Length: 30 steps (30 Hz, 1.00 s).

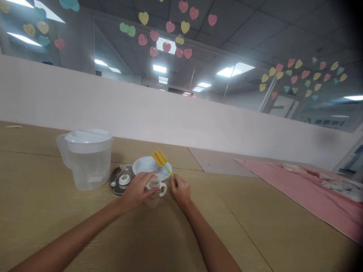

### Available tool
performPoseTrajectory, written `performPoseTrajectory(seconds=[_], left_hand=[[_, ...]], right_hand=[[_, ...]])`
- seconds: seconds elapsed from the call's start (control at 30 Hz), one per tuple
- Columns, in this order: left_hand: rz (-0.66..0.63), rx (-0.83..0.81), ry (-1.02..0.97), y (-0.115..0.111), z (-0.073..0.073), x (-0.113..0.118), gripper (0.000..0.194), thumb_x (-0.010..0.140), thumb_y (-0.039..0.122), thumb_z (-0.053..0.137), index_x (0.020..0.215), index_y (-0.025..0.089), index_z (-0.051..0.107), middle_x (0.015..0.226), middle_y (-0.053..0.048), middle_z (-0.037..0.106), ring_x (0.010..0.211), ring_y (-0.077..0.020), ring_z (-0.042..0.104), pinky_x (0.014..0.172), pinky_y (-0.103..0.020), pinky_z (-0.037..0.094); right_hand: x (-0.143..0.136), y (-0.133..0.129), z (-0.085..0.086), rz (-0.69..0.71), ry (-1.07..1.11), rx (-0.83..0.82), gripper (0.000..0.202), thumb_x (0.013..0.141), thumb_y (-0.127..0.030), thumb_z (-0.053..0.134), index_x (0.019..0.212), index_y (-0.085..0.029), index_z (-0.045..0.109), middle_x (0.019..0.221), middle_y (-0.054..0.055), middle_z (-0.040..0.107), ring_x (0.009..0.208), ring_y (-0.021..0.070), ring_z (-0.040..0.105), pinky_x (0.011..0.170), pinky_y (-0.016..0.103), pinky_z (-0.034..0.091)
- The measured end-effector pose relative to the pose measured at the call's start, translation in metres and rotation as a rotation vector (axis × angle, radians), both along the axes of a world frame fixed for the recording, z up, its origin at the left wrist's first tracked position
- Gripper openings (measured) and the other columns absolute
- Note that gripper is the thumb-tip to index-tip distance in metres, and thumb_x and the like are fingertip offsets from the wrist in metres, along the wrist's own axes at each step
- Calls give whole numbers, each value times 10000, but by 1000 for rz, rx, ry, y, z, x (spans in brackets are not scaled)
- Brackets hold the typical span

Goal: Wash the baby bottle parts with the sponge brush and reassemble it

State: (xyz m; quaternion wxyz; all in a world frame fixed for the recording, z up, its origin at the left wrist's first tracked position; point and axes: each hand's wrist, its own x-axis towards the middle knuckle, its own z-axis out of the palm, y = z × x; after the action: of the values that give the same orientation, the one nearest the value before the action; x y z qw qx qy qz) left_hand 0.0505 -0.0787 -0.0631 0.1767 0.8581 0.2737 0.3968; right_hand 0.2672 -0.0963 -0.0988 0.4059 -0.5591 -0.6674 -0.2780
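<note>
My left hand [137, 190] is closed around a clear baby bottle [153, 201] with white handles and red lettering. The bottle stands upright on the table, its mouth uncovered. Pinched in my right hand [181, 191] is the green handle of a sponge bottle brush [160, 158]. Its yellow sponge head points up and away, over a white bowl [138, 163] just behind the bottle. To the left of the bowl, a round metal tray [114, 186] holds a white bottle collar [124, 180] and small clear and white parts, partly hidden by my left hand.
A lidded clear plastic jug [90, 162] with liquid stands left of the tray. Far right lies a pink cloth [300, 192] with crumpled plastic bags [340, 187] on it. A low white wall [170, 117] under glass panels borders the table [227, 219] at the back.
</note>
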Motion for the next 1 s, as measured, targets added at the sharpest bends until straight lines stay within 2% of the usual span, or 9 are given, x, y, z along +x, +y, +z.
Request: performPoseTrajectory(seconds=[0.1, 0.2, 0.53, 0.67, 0.73, 0.87, 1.0], left_hand=[[-7, -211, -234, -7, -20, 1, 608, 809, 480, 583, 1307, 210, 362, 1221, -97, 577, 1118, -229, 544, 972, -377, 402], [-23, -331, -379, -12, -28, 6, 629, 784, 460, 625, 1294, 210, 353, 1216, -97, 577, 1121, -220, 552, 984, -370, 399], [-37, -439, -500, -12, -41, 12, 800, 650, 400, 757, 1319, 206, 362, 1281, -121, 538, 1182, -244, 520, 1018, -390, 386], [-56, -482, -426, -6, -38, 9, 760, 575, 385, 806, 1236, 194, 481, 1261, -101, 562, 1182, -258, 514, 1019, -386, 385], [-145, -551, -360, -4, -37, 7, 701, 572, 381, 807, 1186, 182, 535, 1219, -93, 595, 1144, -266, 537, 988, -386, 410], [-379, -710, -220, -1, -34, 6, 612, 582, 362, 805, 1108, 137, 589, 1048, -89, 666, 952, -243, 612, 829, -346, 487], [-417, -740, -202, -2, -36, 7, 634, 582, 327, 809, 1138, 139, 567, 1031, -77, 662, 901, -208, 606, 791, -310, 486]], right_hand=[[-1, -1, 0, -3, 12, -7, 353, 966, -324, 351, 883, -155, 649, 728, 35, 697, 581, 113, 617, 537, 209, 347], [-1, -1, 1, 2, 18, -16, 347, 964, -323, 355, 886, -156, 649, 748, 37, 700, 598, 112, 622, 554, 203, 358], [0, 0, 2, 2, -13, 0, 362, 966, -318, 348, 875, -145, 652, 705, 47, 688, 577, 104, 603, 546, 195, 349], [0, -1, 3, -2, -13, 1, 368, 968, -321, 343, 876, -145, 653, 686, 42, 679, 566, 102, 595, 538, 196, 341], [0, -1, 4, 0, -12, 24, 366, 969, -323, 345, 873, -145, 651, 688, 40, 679, 566, 104, 596, 539, 199, 343], [1, -1, 4, 16, -17, 52, 362, 968, -327, 351, 859, -145, 645, 693, 40, 682, 557, 107, 596, 542, 202, 353], [2, 0, 4, 15, -27, 59, 370, 970, -328, 345, 840, -149, 641, 674, 40, 678, 548, 107, 593, 535, 203, 349]])
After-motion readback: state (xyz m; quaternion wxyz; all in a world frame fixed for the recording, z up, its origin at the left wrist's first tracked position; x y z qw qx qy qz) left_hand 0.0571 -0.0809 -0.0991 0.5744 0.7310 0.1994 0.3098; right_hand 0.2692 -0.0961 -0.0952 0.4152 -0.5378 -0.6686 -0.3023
